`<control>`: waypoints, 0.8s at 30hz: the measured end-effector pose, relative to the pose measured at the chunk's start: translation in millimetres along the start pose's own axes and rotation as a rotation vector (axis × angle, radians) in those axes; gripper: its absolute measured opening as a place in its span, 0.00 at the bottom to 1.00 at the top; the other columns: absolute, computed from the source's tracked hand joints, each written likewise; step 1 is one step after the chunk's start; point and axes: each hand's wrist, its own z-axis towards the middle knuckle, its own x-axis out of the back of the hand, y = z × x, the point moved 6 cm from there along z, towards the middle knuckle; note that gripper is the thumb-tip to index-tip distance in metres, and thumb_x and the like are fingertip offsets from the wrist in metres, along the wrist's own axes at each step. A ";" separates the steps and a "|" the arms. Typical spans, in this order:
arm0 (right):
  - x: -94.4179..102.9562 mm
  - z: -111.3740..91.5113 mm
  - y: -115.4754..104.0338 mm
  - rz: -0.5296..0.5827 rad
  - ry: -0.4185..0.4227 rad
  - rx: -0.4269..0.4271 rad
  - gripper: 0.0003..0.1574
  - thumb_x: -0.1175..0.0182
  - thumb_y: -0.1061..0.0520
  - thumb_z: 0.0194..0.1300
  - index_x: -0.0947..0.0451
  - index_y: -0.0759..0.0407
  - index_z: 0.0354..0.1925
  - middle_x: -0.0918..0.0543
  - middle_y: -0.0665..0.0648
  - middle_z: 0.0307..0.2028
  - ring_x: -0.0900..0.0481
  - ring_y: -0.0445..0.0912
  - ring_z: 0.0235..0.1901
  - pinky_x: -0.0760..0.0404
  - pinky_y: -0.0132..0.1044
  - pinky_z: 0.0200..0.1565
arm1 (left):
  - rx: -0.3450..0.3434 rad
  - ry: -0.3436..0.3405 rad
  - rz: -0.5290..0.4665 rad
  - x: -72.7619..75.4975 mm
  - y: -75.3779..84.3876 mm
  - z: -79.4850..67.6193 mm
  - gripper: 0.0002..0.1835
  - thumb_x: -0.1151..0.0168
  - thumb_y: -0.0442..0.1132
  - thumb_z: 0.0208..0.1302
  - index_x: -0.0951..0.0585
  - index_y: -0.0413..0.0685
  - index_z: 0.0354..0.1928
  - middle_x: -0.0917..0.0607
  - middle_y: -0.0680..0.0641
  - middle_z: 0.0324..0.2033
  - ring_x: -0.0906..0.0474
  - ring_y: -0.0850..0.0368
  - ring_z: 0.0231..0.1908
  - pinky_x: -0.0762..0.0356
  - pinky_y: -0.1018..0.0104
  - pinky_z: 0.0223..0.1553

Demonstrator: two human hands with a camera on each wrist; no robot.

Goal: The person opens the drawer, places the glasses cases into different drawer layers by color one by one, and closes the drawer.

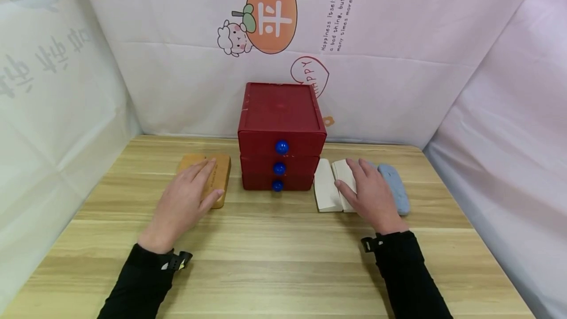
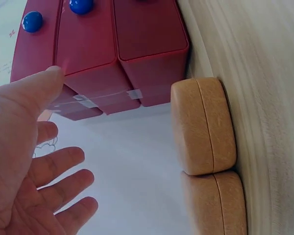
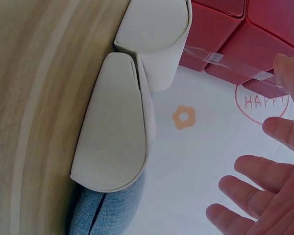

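My left hand (image 1: 182, 203) hovers over two tan eyeglass-type cases (image 1: 223, 174), its fingers extended and thumb spread. In the left wrist view the tan cases (image 2: 203, 127) lie side by side, apart from the fingers. On the other side, my right hand (image 1: 374, 196) is held over a pair of white cases (image 1: 327, 191) and a blue fabric case (image 1: 395, 191), partly covering them in the head view. The right wrist view shows a white case (image 3: 112, 127) with a flat end beside the blue one (image 3: 112, 210); the fingers hold nothing.
A dark red three-drawer box (image 1: 281, 110) with blue knobs (image 1: 281, 147) stands at the back middle between the two groups of cases, its drawers closed. Printed white cloth (image 1: 177, 73) hangs behind and at both sides of the wooden table (image 1: 266, 265).
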 end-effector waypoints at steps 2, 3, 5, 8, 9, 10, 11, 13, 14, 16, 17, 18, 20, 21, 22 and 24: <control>0.9 0.2 -2.1 0.003 0.010 0.005 0.44 0.47 0.33 0.67 0.36 0.58 0.70 0.31 0.71 0.65 0.33 0.64 0.63 0.31 0.63 0.60 | -0.008 0.017 -0.010 1.9 2.0 0.5 0.38 0.46 0.57 0.69 0.36 0.39 0.72 0.30 0.38 0.68 0.35 0.40 0.66 0.36 0.44 0.65; 1.3 0.2 -3.0 0.004 0.016 0.010 0.44 0.47 0.34 0.67 0.35 0.58 0.70 0.31 0.71 0.65 0.33 0.63 0.63 0.31 0.63 0.60 | -0.011 0.026 -0.015 2.9 3.1 0.8 0.38 0.46 0.56 0.69 0.36 0.39 0.72 0.30 0.38 0.68 0.34 0.40 0.65 0.36 0.43 0.65; 2.5 0.3 -4.7 0.007 0.034 0.018 0.43 0.46 0.35 0.68 0.35 0.58 0.70 0.30 0.70 0.64 0.32 0.62 0.63 0.30 0.63 0.60 | -0.017 0.043 -0.026 4.8 5.3 1.7 0.37 0.45 0.56 0.69 0.36 0.40 0.72 0.29 0.38 0.67 0.34 0.40 0.65 0.35 0.43 0.64; 4.9 1.0 -7.4 0.014 0.062 0.030 0.41 0.46 0.36 0.68 0.34 0.58 0.69 0.28 0.69 0.63 0.31 0.61 0.62 0.29 0.62 0.59 | -0.020 0.067 -0.042 8.2 8.1 4.3 0.37 0.45 0.56 0.69 0.36 0.40 0.72 0.28 0.38 0.67 0.32 0.40 0.64 0.32 0.43 0.63; 6.0 1.2 -8.5 0.016 0.072 0.034 0.41 0.45 0.36 0.68 0.33 0.58 0.69 0.27 0.68 0.63 0.31 0.60 0.62 0.29 0.61 0.59 | -0.022 0.075 -0.047 9.9 9.3 5.6 0.37 0.45 0.56 0.69 0.36 0.40 0.72 0.28 0.38 0.66 0.31 0.40 0.63 0.31 0.43 0.62; 7.5 1.3 -10.0 0.018 0.085 0.037 0.40 0.45 0.37 0.68 0.33 0.58 0.69 0.27 0.67 0.63 0.31 0.60 0.62 0.29 0.60 0.59 | -0.024 0.084 -0.052 11.9 10.5 7.1 0.37 0.45 0.56 0.69 0.35 0.40 0.72 0.28 0.38 0.66 0.31 0.40 0.62 0.30 0.42 0.60; 9.3 1.5 -11.9 0.019 0.097 0.043 0.40 0.44 0.37 0.67 0.32 0.58 0.68 0.26 0.66 0.62 0.30 0.59 0.61 0.28 0.60 0.59 | -0.027 0.091 -0.055 14.2 11.9 8.7 0.37 0.45 0.56 0.69 0.35 0.41 0.72 0.27 0.38 0.66 0.30 0.40 0.62 0.29 0.42 0.59; 13.3 1.8 -16.3 0.023 0.125 0.055 0.39 0.43 0.38 0.67 0.31 0.58 0.67 0.25 0.64 0.61 0.29 0.57 0.60 0.27 0.58 0.58 | -0.039 0.109 -0.057 19.2 14.9 12.6 0.37 0.45 0.56 0.69 0.35 0.41 0.71 0.27 0.38 0.66 0.29 0.40 0.61 0.27 0.43 0.58; 15.4 1.9 -18.7 0.023 0.139 0.063 0.39 0.42 0.38 0.66 0.30 0.58 0.67 0.24 0.63 0.60 0.29 0.57 0.60 0.26 0.58 0.57 | -0.047 0.119 -0.059 21.9 16.3 14.7 0.36 0.45 0.56 0.69 0.34 0.40 0.71 0.27 0.38 0.65 0.29 0.41 0.61 0.27 0.43 0.57; 19.4 2.4 -24.0 0.026 0.167 0.084 0.37 0.41 0.39 0.66 0.29 0.58 0.66 0.23 0.63 0.59 0.28 0.56 0.58 0.25 0.57 0.55 | -0.067 0.138 -0.057 27.6 19.6 18.8 0.36 0.43 0.54 0.68 0.34 0.40 0.71 0.26 0.38 0.65 0.28 0.41 0.61 0.26 0.44 0.57; 21.5 2.7 -26.8 0.025 0.180 0.094 0.37 0.41 0.40 0.66 0.29 0.58 0.65 0.22 0.62 0.58 0.27 0.56 0.58 0.24 0.57 0.54 | -0.077 0.149 -0.055 30.4 21.1 20.9 0.36 0.42 0.53 0.68 0.34 0.39 0.70 0.26 0.37 0.64 0.28 0.41 0.60 0.26 0.44 0.57; 23.2 2.9 -29.3 0.026 0.191 0.101 0.36 0.41 0.40 0.66 0.28 0.57 0.65 0.22 0.62 0.58 0.26 0.56 0.57 0.23 0.57 0.53 | -0.087 0.159 -0.054 32.9 22.5 23.1 0.36 0.42 0.52 0.67 0.34 0.38 0.70 0.26 0.37 0.64 0.28 0.41 0.60 0.26 0.44 0.57; 26.3 3.8 -34.1 0.025 0.210 0.117 0.35 0.40 0.40 0.66 0.28 0.57 0.65 0.21 0.62 0.57 0.26 0.56 0.56 0.22 0.57 0.51 | -0.102 0.178 -0.056 38.0 25.1 27.1 0.35 0.41 0.50 0.67 0.34 0.38 0.70 0.26 0.37 0.64 0.28 0.42 0.61 0.25 0.45 0.56; 28.0 4.3 -36.4 0.024 0.220 0.123 0.35 0.40 0.41 0.66 0.27 0.57 0.65 0.21 0.62 0.56 0.25 0.56 0.55 0.22 0.56 0.50 | -0.106 0.185 -0.058 40.3 26.4 29.3 0.35 0.41 0.49 0.67 0.34 0.39 0.71 0.26 0.37 0.64 0.28 0.43 0.61 0.24 0.45 0.56; 29.5 4.7 -38.5 0.023 0.229 0.129 0.35 0.40 0.41 0.66 0.27 0.56 0.64 0.20 0.62 0.55 0.25 0.56 0.55 0.21 0.56 0.50 | -0.111 0.193 -0.062 42.4 27.5 31.5 0.35 0.41 0.49 0.67 0.35 0.39 0.71 0.26 0.38 0.65 0.28 0.43 0.61 0.24 0.46 0.55; 32.8 5.7 -43.1 0.024 0.246 0.142 0.34 0.40 0.42 0.65 0.27 0.57 0.64 0.20 0.62 0.54 0.25 0.55 0.54 0.21 0.55 0.48 | -0.114 0.207 -0.074 46.4 29.4 36.2 0.34 0.43 0.49 0.68 0.34 0.40 0.71 0.26 0.38 0.65 0.28 0.43 0.61 0.24 0.46 0.55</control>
